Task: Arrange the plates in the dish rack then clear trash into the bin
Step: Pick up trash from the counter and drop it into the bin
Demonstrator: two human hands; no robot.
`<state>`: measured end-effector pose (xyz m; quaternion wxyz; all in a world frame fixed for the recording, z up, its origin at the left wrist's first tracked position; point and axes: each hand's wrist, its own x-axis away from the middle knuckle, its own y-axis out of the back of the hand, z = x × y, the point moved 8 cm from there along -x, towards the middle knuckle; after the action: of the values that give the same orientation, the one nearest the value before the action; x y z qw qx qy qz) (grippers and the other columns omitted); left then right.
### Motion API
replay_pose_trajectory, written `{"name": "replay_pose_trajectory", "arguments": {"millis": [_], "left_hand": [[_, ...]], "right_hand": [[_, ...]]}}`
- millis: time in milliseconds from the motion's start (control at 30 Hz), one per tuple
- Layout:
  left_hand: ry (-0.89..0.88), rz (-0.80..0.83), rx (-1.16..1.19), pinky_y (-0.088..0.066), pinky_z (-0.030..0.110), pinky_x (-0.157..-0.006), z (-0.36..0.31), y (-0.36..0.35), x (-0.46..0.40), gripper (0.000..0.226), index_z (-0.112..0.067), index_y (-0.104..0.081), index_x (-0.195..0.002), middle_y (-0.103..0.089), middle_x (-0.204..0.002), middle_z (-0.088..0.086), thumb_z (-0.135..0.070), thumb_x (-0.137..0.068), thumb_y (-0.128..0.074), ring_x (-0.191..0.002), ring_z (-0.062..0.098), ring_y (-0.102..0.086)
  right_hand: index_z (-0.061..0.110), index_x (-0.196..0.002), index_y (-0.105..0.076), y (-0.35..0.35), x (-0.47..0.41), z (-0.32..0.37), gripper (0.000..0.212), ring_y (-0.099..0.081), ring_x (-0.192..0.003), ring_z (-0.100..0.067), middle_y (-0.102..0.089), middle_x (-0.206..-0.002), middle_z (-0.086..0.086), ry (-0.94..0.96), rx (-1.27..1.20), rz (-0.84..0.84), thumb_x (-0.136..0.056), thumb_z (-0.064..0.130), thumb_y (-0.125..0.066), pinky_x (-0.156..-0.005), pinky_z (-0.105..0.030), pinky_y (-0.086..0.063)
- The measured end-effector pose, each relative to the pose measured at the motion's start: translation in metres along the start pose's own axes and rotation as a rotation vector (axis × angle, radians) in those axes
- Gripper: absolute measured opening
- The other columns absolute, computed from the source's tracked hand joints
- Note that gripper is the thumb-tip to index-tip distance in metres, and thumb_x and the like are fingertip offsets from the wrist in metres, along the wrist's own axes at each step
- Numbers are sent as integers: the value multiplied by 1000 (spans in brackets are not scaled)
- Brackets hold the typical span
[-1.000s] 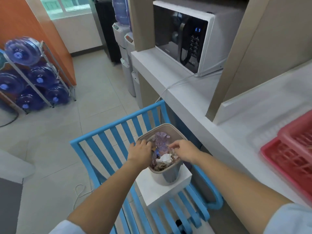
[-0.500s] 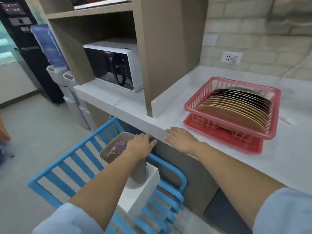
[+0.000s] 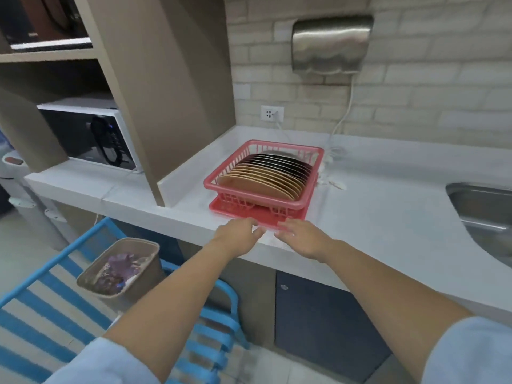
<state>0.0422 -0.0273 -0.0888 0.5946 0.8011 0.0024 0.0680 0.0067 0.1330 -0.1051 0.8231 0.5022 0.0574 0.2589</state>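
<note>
**Counter inventory: rack filled, bin loaded, both hands at the tray edge**

1. Your left hand (image 3: 238, 234): reaches over the front edge of the white stone-look countertop (image 3: 382, 217). Its fingers lie nearly straight, tips at the near lip of the red plastic drip tray (image 3: 238, 210). It holds nothing.
2. Your right hand (image 3: 303, 238): just beside the left, palm down, fingers extended toward the same lip. Motion blur makes it hard to say whether the tips touch the tray or only the counter in front of it. It carries nothing.
3. Red plastic slatted dish rack (image 3: 315, 173): sits on the drip tray, on the counter, between the beige shelf unit (image 3: 166, 92) and the stainless steel sink (image 3: 482, 209).
4. Row of round plates (image 3: 266, 176): standing on edge inside the rack, packed close (tan ones toward you, dark ones behind).
5. Beige plastic waste bin (image 3: 138, 261): below counter level, to your left, within the blue metal slatted frame (image 3: 55, 297). Crumpled purple and white trash (image 3: 122, 266) shows inside it.
6. White microwave oven with black door (image 3: 91, 137): in the lower shelf bay, left of the rack.
7. Brushed-metal wall-mounted hand dryer (image 3: 332, 42): on the pale brick wall, its cord running down to the counter.
8. White wall socket (image 3: 272, 113): behind the rack.
</note>
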Motion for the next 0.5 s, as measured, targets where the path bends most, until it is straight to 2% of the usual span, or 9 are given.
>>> {"name": "replay_pose_trajectory", "arguments": {"millis": [133,233,500], "left_hand": [[-64,39,43,-44,42,-100,-84,-16,-1,51,-26,-52,-135,-56,-137,-4,-57,-98,-36,-122,21,-53],[-91,26,58,-46,41,-98,-137,-25,-5,52,-27,-50,-138,-55,-139,-5,-57,-98,-35,-124,20,-53],[-106,-80,91,-50,36,-89,-216,-34,-39,43,-29,-52,-134,-61,-128,-8,-51,-99,-37,-112,17,-60]], "right_hand": [[30,-144,-41,42,33,-65,57,-31,-141,-21,-35,-154,3,-77,58,-63,-97,59,-32,-114,-42,-27],[29,-143,-43,70,53,-113,53,-32,-139,-20,-35,-153,3,-131,15,-96,-97,55,-37,-104,-40,-39],[28,-139,-46,111,73,-208,46,-34,-134,-19,-40,-145,1,-207,-7,-139,-98,48,-41,-94,-42,-49]]}}
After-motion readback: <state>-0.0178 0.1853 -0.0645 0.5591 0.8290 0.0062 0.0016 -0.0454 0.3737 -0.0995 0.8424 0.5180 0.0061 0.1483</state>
